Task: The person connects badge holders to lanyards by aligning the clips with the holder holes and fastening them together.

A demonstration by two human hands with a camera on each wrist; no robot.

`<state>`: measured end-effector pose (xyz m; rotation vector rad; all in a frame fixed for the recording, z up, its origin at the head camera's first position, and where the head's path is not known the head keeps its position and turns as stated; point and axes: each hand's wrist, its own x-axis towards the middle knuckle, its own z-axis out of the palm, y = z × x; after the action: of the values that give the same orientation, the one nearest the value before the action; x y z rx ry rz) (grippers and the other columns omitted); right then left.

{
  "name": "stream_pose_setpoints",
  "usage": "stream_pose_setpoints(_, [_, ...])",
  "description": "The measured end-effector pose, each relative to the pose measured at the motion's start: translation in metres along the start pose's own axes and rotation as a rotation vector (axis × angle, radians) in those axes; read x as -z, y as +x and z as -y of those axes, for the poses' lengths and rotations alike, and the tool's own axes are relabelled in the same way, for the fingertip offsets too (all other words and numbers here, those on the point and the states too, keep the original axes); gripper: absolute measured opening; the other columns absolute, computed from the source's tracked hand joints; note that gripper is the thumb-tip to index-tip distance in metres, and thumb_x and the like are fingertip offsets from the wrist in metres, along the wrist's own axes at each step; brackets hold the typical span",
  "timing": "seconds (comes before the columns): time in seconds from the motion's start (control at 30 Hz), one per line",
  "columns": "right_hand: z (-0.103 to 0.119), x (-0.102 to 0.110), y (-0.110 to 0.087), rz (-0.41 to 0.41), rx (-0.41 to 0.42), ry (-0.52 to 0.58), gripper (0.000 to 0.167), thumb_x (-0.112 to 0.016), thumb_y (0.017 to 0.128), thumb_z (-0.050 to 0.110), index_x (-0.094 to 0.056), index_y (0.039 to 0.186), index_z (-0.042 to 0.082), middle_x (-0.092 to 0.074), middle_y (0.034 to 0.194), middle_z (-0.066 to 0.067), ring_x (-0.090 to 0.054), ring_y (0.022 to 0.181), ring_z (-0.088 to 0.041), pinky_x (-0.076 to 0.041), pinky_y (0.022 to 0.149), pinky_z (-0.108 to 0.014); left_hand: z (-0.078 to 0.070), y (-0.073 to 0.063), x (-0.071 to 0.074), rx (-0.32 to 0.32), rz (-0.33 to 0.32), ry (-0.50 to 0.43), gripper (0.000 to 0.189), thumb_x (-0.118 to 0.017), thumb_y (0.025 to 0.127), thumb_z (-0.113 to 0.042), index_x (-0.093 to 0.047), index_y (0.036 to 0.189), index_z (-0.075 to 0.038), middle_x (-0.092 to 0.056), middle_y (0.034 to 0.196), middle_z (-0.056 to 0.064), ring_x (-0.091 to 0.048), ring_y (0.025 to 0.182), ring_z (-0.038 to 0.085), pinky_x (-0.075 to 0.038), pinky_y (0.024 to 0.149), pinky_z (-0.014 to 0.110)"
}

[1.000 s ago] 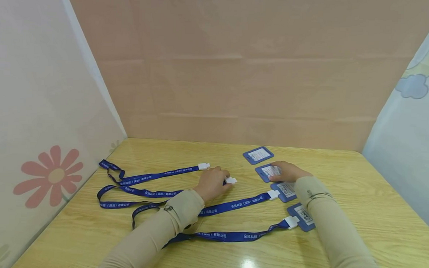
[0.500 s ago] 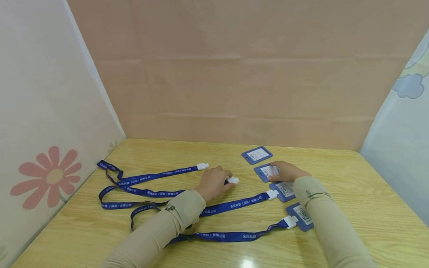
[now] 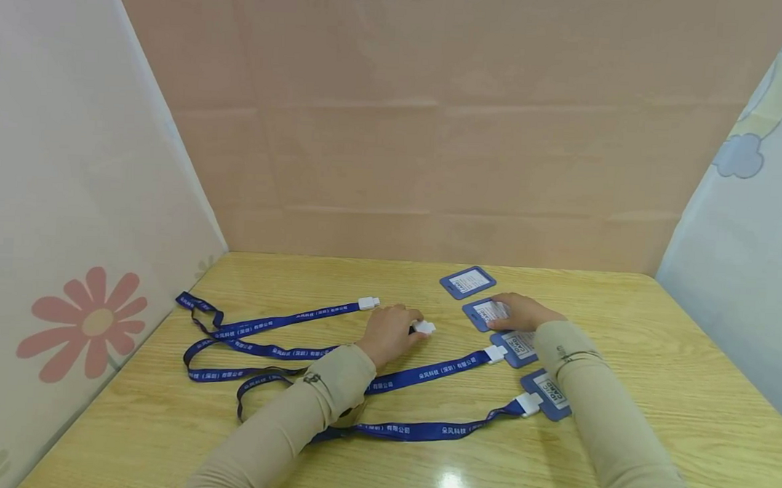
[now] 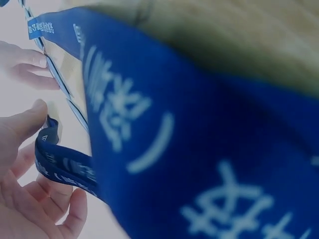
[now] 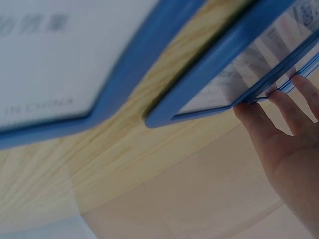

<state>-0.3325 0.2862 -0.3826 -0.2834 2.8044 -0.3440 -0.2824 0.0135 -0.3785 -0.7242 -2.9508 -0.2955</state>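
Thumb and fingers of my left hand (image 3: pixel 390 335) pinch the end of a blue printed lanyard (image 4: pixel 65 164), and its white plastic clip (image 3: pixel 425 327) pokes out past the fingertips. To the right, my right hand (image 3: pixel 525 313) grips the right side of a blue badge holder (image 3: pixel 480 313) that lies on the table. The clip and this holder are apart. Close in front of that holder lies another badge holder (image 3: pixel 514 345), beside the white clip (image 3: pixel 495 354) of a second lanyard (image 3: pixel 431 377). In the right wrist view, the fingertips (image 5: pixel 242 107) touch a holder's edge.
One more badge holder (image 3: pixel 468 282) lies behind, and another (image 3: pixel 547 393) nearer, beside a lanyard's clip (image 3: pixel 528 404). A further lanyard (image 3: pixel 296 318) stretches out at the left, its clip (image 3: pixel 369 303) toward the middle. Strap loops (image 3: pixel 215 373) curl near the left forearm. A wall rises behind the wooden table (image 3: pixel 655 343).
The head view has shifted slightly. The clip in my left hand has edged a little toward the right-hand badge holder; my right hand stays on the holder.
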Motion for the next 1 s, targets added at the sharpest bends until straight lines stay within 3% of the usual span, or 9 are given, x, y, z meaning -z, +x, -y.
stream_pose_setpoints(0.37, [0.0025, -0.0002, 0.0004, -0.005, -0.011, 0.003, 0.072, -0.063, 0.087, 0.041, -0.036, 0.140, 0.000, -0.036, 0.143, -0.027, -0.031, 0.133, -0.048, -0.026, 0.108, -0.058, -0.0015, 0.0030, 0.0017, 0.015, 0.021, -0.014, 0.035, -0.063, 0.086, -0.040, -0.067, 0.114, -0.020, -0.070, 0.109, -0.002, -0.065, 0.101, 0.016, -0.049, 0.084, 0.036])
stream_pose_setpoints(0.8, [0.0063, -0.0003, -0.0021, -0.008, -0.006, 0.026, 0.072, -0.062, 0.087, 0.040, -0.036, 0.140, -0.001, -0.037, 0.143, -0.027, -0.031, 0.132, -0.048, -0.026, 0.108, -0.058, -0.0028, 0.0083, 0.0001, 0.012, 0.002, 0.036, 0.034, -0.063, 0.085, -0.043, -0.068, 0.113, -0.023, -0.068, 0.097, 0.001, -0.063, 0.083, 0.016, -0.050, 0.071, 0.033])
stream_pose_setpoints(1.0, [0.0072, 0.0001, -0.0030, -0.003, -0.027, 0.037, 0.072, -0.061, 0.087, 0.041, -0.034, 0.142, 0.001, -0.035, 0.144, -0.027, -0.030, 0.133, -0.047, -0.025, 0.108, -0.058, -0.0031, 0.0102, -0.0030, 0.013, -0.007, 0.029, 0.036, -0.063, 0.086, -0.044, -0.067, 0.114, -0.022, -0.068, 0.097, 0.001, -0.063, 0.084, 0.017, -0.050, 0.071, 0.033])
